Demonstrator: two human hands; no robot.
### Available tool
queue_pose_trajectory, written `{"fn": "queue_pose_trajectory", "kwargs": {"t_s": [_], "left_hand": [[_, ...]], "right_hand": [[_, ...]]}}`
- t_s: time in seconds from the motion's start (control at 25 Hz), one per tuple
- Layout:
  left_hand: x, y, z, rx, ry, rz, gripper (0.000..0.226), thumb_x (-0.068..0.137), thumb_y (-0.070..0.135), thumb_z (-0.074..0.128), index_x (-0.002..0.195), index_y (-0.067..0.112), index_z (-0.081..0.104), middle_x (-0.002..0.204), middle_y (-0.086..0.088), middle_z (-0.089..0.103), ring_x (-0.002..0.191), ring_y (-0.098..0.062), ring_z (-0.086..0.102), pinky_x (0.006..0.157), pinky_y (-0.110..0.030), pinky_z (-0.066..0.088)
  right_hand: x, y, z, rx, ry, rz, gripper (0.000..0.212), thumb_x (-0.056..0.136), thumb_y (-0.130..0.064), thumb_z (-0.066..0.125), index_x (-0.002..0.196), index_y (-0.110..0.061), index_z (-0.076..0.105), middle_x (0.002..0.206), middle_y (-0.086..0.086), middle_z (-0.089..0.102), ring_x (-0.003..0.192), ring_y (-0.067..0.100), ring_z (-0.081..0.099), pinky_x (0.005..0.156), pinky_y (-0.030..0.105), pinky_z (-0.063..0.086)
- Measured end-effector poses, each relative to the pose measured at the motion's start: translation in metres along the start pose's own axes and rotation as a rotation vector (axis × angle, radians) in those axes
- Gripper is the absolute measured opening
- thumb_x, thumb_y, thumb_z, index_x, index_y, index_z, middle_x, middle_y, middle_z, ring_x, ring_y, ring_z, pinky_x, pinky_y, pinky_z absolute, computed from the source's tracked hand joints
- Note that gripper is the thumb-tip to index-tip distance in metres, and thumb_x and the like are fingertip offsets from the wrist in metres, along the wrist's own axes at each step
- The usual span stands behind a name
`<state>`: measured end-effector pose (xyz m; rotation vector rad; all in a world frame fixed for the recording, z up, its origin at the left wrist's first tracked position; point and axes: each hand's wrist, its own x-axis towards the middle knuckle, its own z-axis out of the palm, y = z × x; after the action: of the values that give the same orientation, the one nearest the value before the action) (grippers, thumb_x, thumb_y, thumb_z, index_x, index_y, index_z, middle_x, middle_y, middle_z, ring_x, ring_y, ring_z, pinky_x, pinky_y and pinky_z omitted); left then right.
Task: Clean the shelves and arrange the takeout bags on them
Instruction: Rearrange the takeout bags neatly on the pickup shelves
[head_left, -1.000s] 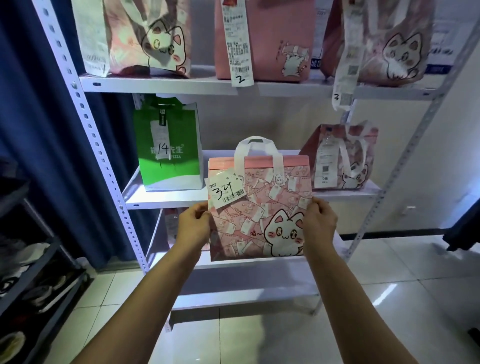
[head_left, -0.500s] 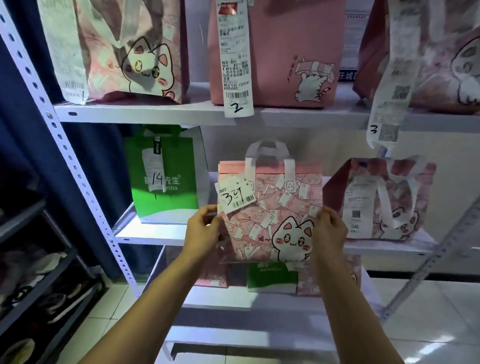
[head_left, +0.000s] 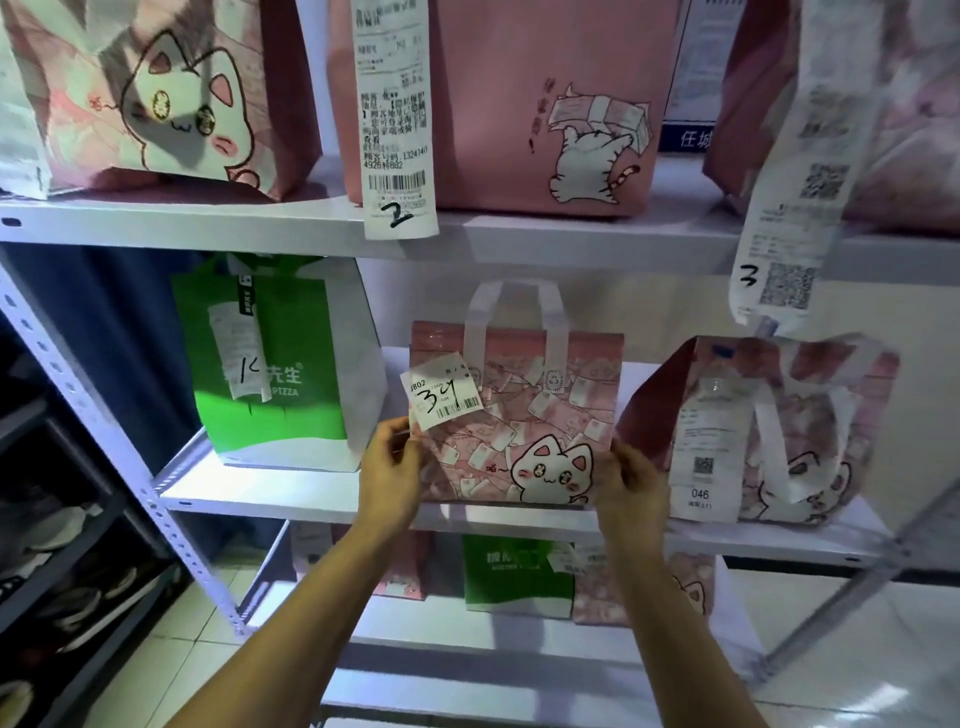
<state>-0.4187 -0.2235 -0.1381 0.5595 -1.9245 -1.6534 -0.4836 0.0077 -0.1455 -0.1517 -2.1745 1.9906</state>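
Fingers of the left hand (head_left: 388, 464) and the right hand (head_left: 629, 483) curled around the lower side edges of the pink cat bag (head_left: 519, 421), which stood upright on the middle shelf (head_left: 291, 501). It sat between the green pizza bag (head_left: 270, 364) and another pink bag (head_left: 763, 431), its tag (head_left: 441, 397) marked 34.

Two hands are in view, the left hand (head_left: 390, 470) and the right hand (head_left: 631, 486). Three shelves hold bags: top shelf (head_left: 571, 236) at twelve o'clock, middle shelf (head_left: 291, 501), bottom shelf (head_left: 415, 634) at six o'clock. Pink cat bags number six, perhaps seven: three up top, two in the middle, at least one below. Green bags number two. Paper receipts hanging on the bags number at least seven.
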Motion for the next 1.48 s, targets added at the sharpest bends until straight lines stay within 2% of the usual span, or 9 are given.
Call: {"fn": "queue_pose_trajectory", "kwargs": {"t_s": [0.12, 0.28, 0.56, 0.72, 0.84, 0.96, 1.08, 1.16, 1.48], "left_hand": [[0.005, -0.006, 0.007, 0.029, -0.020, -0.009, 0.019, 0.103, 0.014, 0.048, 0.117, 0.019, 0.060, 0.116, -0.003, 0.069, 0.107, -0.024, 0.066, 0.094, -0.046, 0.055], [0.011, -0.007, 0.007, 0.015, -0.030, -0.061, 0.023, 0.102, 0.011, 0.047, 0.118, 0.027, 0.054, 0.119, -0.003, 0.068, 0.111, -0.024, 0.064, 0.100, -0.048, 0.051], [0.033, -0.013, 0.004, 0.033, -0.063, -0.074, 0.038, 0.099, 0.002, 0.045, 0.131, 0.020, 0.047, 0.123, -0.004, 0.063, 0.111, -0.021, 0.059, 0.090, -0.030, 0.045], [0.037, -0.022, 0.003, 0.038, -0.036, -0.049, 0.045, 0.098, 0.004, 0.049, 0.141, 0.017, 0.043, 0.129, -0.006, 0.062, 0.114, -0.023, 0.059, 0.100, -0.042, 0.047], [0.035, -0.026, 0.003, 0.055, -0.024, -0.030, 0.050, 0.097, 0.001, 0.051, 0.144, 0.011, 0.041, 0.133, -0.011, 0.060, 0.120, -0.026, 0.057, 0.108, -0.048, 0.044], [0.033, -0.032, 0.007, 0.073, -0.008, -0.038, 0.049, 0.095, -0.001, 0.052, 0.142, 0.007, 0.043, 0.132, -0.016, 0.061, 0.120, -0.031, 0.058, 0.108, -0.050, 0.044], [0.034, -0.038, 0.010, 0.092, -0.007, -0.047, 0.047, 0.094, 0.000, 0.053, 0.140, 0.008, 0.045, 0.132, -0.015, 0.062, 0.120, -0.031, 0.058, 0.108, -0.052, 0.044], [0.035, -0.041, 0.012, 0.095, -0.006, -0.046, 0.046, 0.094, 0.001, 0.053, 0.139, 0.010, 0.046, 0.132, -0.014, 0.062, 0.121, -0.032, 0.058, 0.108, -0.053, 0.043], [0.035, -0.039, 0.015, 0.085, -0.006, -0.041, 0.048, 0.092, 0.002, 0.057, 0.138, 0.012, 0.046, 0.131, -0.012, 0.061, 0.122, -0.031, 0.057, 0.109, -0.051, 0.043]], "right_hand": [[0.003, 0.013, -0.003, -0.125, 0.001, -0.025, 0.015, 0.100, -0.022, 0.058, 0.099, -0.029, 0.071, 0.087, -0.007, 0.072, 0.076, 0.010, 0.066, 0.070, 0.031, 0.056], [0.019, 0.014, 0.012, -0.147, -0.034, -0.009, 0.017, 0.100, -0.021, 0.059, 0.106, -0.021, 0.075, 0.080, -0.017, 0.069, 0.065, -0.002, 0.060, 0.054, 0.005, 0.039], [0.029, 0.015, 0.029, -0.121, -0.084, 0.000, 0.019, 0.100, -0.020, 0.060, 0.113, -0.019, 0.074, 0.087, -0.024, 0.067, 0.082, -0.007, 0.062, 0.082, 0.020, 0.051], [0.009, 0.016, 0.006, -0.020, 0.016, -0.094, 0.020, 0.099, -0.020, 0.061, 0.099, -0.038, 0.068, 0.091, -0.018, 0.071, 0.081, -0.005, 0.065, 0.066, 0.006, 0.048], [-0.004, 0.037, -0.034, 0.004, 0.280, -0.282, 0.028, 0.097, -0.016, 0.061, 0.097, -0.045, 0.061, 0.098, -0.009, 0.067, 0.086, 0.005, 0.064, 0.067, 0.017, 0.055], [0.006, 0.054, -0.077, -0.049, 0.536, -0.218, 0.032, 0.093, -0.025, 0.067, 0.120, -0.036, 0.053, 0.118, -0.004, 0.057, 0.107, 0.019, 0.059, 0.086, 0.048, 0.056], [0.030, 0.059, -0.105, -0.272, 0.456, -0.085, 0.078, 0.086, -0.052, 0.072, 0.149, -0.041, 0.028, 0.153, 0.002, 0.036, 0.142, 0.028, 0.038, 0.111, 0.062, 0.039], [0.040, 0.057, -0.109, -0.374, 0.354, -0.110, 0.095, 0.081, -0.061, 0.072, 0.155, -0.044, 0.015, 0.161, 0.005, 0.026, 0.147, 0.032, 0.030, 0.114, 0.060, 0.034], [0.060, 0.053, -0.092, -0.363, 0.279, -0.151, 0.096, 0.081, -0.062, 0.071, 0.156, -0.045, 0.014, 0.161, 0.009, 0.023, 0.148, 0.035, 0.026, 0.112, 0.065, 0.035]]}}
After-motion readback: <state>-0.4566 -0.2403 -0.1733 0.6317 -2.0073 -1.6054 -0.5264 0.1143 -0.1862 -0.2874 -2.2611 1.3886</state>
